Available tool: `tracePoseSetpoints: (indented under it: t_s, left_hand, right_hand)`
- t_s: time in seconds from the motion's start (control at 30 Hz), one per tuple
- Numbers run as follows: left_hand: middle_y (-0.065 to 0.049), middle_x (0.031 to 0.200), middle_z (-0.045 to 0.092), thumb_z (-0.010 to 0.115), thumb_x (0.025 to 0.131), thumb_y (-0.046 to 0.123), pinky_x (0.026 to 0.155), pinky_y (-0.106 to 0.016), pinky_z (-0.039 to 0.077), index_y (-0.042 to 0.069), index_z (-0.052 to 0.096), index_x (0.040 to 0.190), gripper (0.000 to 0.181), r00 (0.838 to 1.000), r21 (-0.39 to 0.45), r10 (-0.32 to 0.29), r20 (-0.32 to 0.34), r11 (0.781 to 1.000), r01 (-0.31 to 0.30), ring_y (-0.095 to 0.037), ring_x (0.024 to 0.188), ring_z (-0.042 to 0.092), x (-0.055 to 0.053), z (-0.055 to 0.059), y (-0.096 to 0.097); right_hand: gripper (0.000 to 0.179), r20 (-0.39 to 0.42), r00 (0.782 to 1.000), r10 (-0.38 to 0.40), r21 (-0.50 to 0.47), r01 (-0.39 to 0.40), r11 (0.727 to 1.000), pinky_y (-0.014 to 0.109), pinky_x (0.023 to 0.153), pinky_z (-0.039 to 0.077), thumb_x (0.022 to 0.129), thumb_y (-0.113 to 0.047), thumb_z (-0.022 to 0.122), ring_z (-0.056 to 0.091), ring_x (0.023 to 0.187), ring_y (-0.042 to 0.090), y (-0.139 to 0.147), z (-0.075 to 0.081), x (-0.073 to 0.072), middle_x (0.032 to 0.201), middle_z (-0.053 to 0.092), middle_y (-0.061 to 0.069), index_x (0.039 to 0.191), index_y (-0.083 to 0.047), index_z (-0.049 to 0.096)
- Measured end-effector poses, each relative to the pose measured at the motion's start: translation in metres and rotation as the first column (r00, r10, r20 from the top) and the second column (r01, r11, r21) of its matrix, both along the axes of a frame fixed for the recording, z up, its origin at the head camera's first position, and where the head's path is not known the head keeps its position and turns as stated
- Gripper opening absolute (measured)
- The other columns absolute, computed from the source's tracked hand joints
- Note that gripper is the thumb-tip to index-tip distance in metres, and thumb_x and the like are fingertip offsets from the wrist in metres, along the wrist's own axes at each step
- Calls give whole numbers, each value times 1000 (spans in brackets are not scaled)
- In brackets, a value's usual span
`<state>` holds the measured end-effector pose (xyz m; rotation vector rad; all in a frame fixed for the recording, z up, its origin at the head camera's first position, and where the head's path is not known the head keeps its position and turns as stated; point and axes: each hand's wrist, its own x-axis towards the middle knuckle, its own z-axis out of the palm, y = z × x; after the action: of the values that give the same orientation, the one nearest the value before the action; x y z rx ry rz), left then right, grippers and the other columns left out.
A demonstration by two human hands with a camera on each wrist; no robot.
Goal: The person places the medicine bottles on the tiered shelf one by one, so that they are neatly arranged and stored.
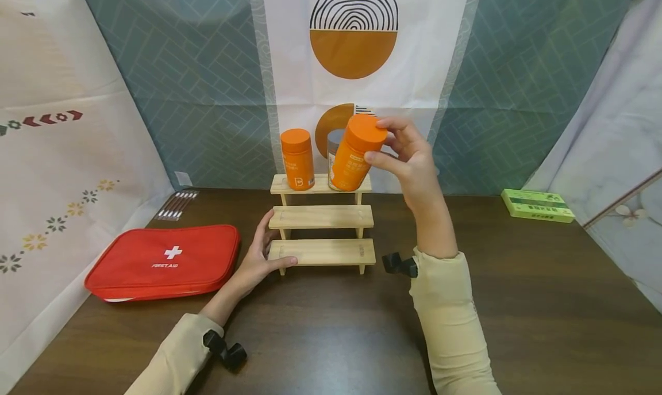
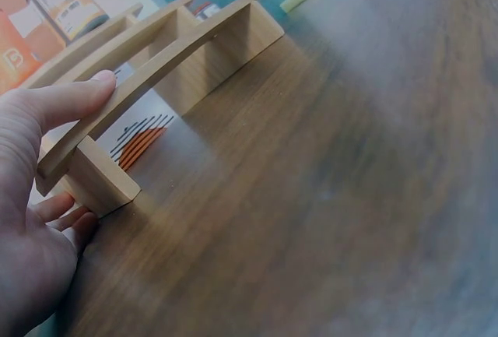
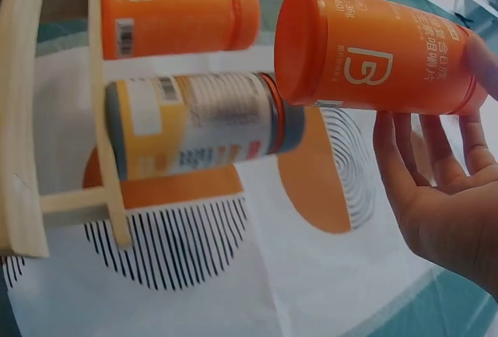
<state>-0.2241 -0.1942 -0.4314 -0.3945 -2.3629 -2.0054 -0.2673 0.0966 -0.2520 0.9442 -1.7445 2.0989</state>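
Observation:
A three-tier wooden display stand (image 1: 322, 252) stands on the table. My left hand (image 1: 260, 257) grips its left end, the thumb on the lowest tier in the left wrist view and the other fingers by the leg. My right hand (image 1: 411, 159) holds an orange pill bottle (image 1: 357, 153) by its lid, tilted in front of the top tier. On that tier's left stands another orange bottle (image 1: 298, 162). A white-and-yellow bottle with a grey lid (image 3: 198, 123) is also up there, mostly hidden behind the held one in the head view.
Left of the stand lies a red first aid pouch (image 1: 164, 263), with a pack of cotton swabs (image 1: 177, 205) behind it. A green box (image 1: 538, 205) lies at the table's back right. Patterned cloth (image 1: 207, 96) hangs behind the stand.

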Motion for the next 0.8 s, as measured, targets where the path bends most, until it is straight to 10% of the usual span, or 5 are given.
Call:
tracePoseSetpoints:
  t_s: [0.43,0.8]
  left_hand:
    - [-24,141,42,76,80,0,88,-20,48,31,2,156,111,1000,5,-3,14,1000,3,-24,113,52,-1,0,0]
    - [-28,142,40,76,80,2,89,-19,48,30,0,156,111,1000,-6,-4,29,1000,4,-32,116,51,0,1,1]
  right_hand:
    - [43,90,995,31,215,-49,975,37,94,50,84,7,67,56,112,22,-39,-18,-4,128,54,6,123,1,51]
    - [43,169,986,4,301,-55,952,44,96,51,84,1,72,60,116,30,-67,-40,-11,132,58,15,123,-2,55]
